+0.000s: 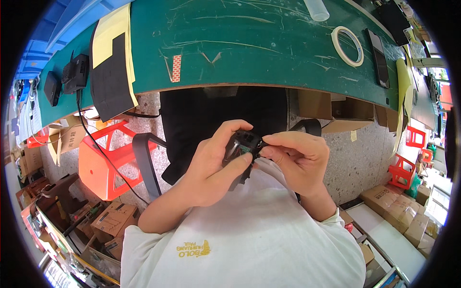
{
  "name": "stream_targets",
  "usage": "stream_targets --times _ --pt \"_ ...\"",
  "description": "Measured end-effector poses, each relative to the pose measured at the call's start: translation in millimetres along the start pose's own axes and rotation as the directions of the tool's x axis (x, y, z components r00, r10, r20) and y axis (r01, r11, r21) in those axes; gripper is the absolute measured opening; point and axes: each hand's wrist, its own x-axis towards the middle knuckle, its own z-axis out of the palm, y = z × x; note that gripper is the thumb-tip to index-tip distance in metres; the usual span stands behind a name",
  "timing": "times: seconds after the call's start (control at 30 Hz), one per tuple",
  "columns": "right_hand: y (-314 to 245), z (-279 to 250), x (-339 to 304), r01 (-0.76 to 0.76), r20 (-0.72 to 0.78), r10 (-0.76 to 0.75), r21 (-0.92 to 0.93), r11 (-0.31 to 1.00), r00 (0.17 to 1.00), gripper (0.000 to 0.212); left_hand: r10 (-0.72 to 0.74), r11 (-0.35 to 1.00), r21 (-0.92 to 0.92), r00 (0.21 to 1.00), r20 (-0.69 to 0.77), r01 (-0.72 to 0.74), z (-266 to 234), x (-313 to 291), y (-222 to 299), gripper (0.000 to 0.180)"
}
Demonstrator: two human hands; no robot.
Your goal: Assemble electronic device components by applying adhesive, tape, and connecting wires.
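Gripping the black housing (247, 139) before the white shirt (269, 230) with the left hand (207, 165), pinching its edge with the right hand (303, 156); probably light, rigid, fragile; best held by its sides.

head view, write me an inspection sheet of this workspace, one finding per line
Surface: green tabletop, scuffed, with pale scratch-like marks
Job's things: black device, held off the table in front of the white shirt; its small parts are unclear
Clutter: tape roll, dark flat slab, red-and-white strip, yellow and black sheets
Hands: left hand grips the device; right hand has thumb and forefinger pinched at its right edge
Cables: black cable hangs from a black box over the table edge
Surroundings: red stool, cardboard boxes
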Motion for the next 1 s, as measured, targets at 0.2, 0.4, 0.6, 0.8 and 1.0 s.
stream_targets --times 0.2,0.4,0.6,0.8,1.0 --pt "-3 -3 9 0.007 0.103 0.002 -0.093 0.996 0.995 0.02 0.079 0.991 0.097 0.991 0.111 -0.09 -6 -8 8 0.08" --pt "-8 -2 12 -0.023 0.12 0.03 -0.06 0.998 0.992 0.019 0.148 0.983 0.081 0.976 0.16 -0.163 -6 -10 8 0.083" --pt "-9 -8 11 -0.047 0.137 0.05 -0.031 0.998 0.989 0.017 0.115 0.988 0.087 0.981 0.155 -0.13 -9 -11 5 0.081" --pt "-9 -12 12 -0.046 0.199 0.039 0.032 0.998 0.979 0.018 0.175 0.964 0.177 0.973 0.148 -0.2 -9 -10 1 0.078" --pt "-15 -4 7 -0.126 0.122 0.12 0.046 0.991 0.985 0.02 0.288 0.857 0.419 0.953 0.091 -0.299 -4 -9 4 0.075"
